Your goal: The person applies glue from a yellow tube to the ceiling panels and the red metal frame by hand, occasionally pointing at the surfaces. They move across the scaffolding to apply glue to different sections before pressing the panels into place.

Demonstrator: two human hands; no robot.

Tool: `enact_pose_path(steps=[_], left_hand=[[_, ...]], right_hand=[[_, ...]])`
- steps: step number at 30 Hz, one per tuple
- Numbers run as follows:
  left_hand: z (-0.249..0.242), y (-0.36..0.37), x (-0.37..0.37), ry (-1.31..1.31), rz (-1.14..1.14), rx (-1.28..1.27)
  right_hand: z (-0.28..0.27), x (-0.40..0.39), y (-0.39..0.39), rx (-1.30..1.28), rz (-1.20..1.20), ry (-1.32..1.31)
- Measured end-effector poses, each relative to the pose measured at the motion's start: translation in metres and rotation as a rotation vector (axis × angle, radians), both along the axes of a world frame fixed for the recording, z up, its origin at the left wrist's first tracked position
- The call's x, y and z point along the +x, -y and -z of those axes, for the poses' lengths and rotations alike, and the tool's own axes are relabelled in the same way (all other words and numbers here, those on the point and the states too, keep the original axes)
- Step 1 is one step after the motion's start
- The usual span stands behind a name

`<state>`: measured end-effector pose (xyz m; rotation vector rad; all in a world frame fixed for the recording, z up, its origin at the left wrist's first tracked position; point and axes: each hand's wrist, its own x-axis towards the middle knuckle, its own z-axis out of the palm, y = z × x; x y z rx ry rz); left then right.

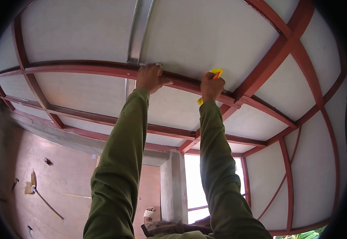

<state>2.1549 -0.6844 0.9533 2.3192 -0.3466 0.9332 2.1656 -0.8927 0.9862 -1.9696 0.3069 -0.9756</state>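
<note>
Overhead, my left hand [150, 79] is hooked over a dark red beam [89, 68], fingers over its far edge and thumb stretched to the right. A small pale thing shows at its fingers, too small to name. Close by, a grey metal channel [140, 32] meets the beam. My right hand [212, 85] is closed around a yellow-and-red object [217, 73], beside the same beam and farther right. One end of the object shows above the fist and a yellow bit below it; the fist hides its middle. Both arms are raised, in green sleeves.
White panels [205, 36] lie behind the red frame, with a thick red crossbeam [265, 63] to the right. Far below are a floor [69, 167], a broom [32, 187] and a sandalled foot [149, 213]. A concrete post [173, 187] stands beside a bright opening [195, 175].
</note>
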Motion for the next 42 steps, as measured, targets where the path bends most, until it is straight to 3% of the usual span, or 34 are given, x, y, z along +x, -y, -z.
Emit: enact_pose_path(steps=[2, 6, 9, 10, 11, 12, 14, 16, 18, 21, 22, 26, 28, 31, 33, 36, 38, 40, 41, 42], left_hand=[[0.000, -0.002, 0.001, -0.018, 0.015, -0.013], [0.000, 0.000, 0.001, -0.101, -0.018, 0.069], [0.005, 0.002, 0.007, 0.137, 0.033, 0.103], [-0.005, 0.002, 0.000, -0.044, -0.006, 0.160], [-0.005, 0.003, -0.001, -0.040, -0.014, 0.150], [0.006, 0.002, 0.006, 0.132, -0.011, 0.146], [0.003, 0.002, 0.006, 0.078, 0.020, 0.123], [0.006, 0.002, 0.009, 0.053, 0.043, 0.050], [0.001, 0.005, 0.004, 0.019, 0.023, 0.050], [-0.004, 0.005, -0.001, -0.034, 0.007, 0.053], [-0.005, 0.005, -0.001, -0.042, 0.017, 0.052], [-0.009, 0.007, -0.004, -0.099, -0.035, 0.035], [-0.002, 0.005, 0.002, -0.002, -0.018, 0.063], [-0.005, 0.004, 0.000, -0.067, -0.014, 0.056], [-0.003, 0.003, 0.000, -0.044, -0.014, 0.066], [0.000, -0.001, 0.007, 0.003, 0.003, 0.065], [0.007, 0.000, 0.006, 0.004, 0.012, 0.041], [0.005, 0.004, 0.003, 0.057, -0.012, 0.097], [0.027, 0.013, 0.005, 0.365, -0.138, 0.123], [0.039, 0.025, 0.001, 0.296, -0.080, -0.093]], right_hand=[[-0.005, 0.008, -0.007, -0.131, 0.080, -0.060], [-0.022, 0.014, -0.015, -0.066, 0.103, -0.154], [-0.019, 0.025, -0.021, -0.082, 0.050, -0.190], [-0.018, 0.023, -0.024, -0.089, 0.004, -0.196], [-0.017, 0.016, -0.028, -0.090, -0.035, -0.204], [-0.009, 0.010, -0.028, -0.230, -0.117, -0.110], [0.018, 0.002, -0.032, -0.523, -0.200, 0.075], [0.034, -0.021, -0.037, -0.430, -0.279, 0.159], [0.051, -0.024, -0.031, -0.344, -0.211, 0.460], [0.047, -0.044, -0.005, 0.063, -0.232, 0.261], [0.037, -0.047, 0.003, 0.125, -0.213, 0.323], [0.032, -0.012, 0.034, 0.143, -0.232, 0.309], [0.045, 0.019, 0.053, 0.226, -0.316, 0.230], [0.021, -0.007, 0.048, 0.333, -0.383, 0.252], [0.020, -0.013, 0.057, 0.014, -0.505, 0.328], [0.026, -0.033, 0.070, -0.205, -0.525, 0.487], [0.040, -0.051, 0.072, -0.139, -0.584, 0.313], [0.049, -0.064, 0.059, 0.435, -0.692, 0.157], [0.062, -0.063, 0.050, 0.404, -0.607, 0.167], [0.066, -0.070, 0.037, 0.374, -0.643, 0.225]])
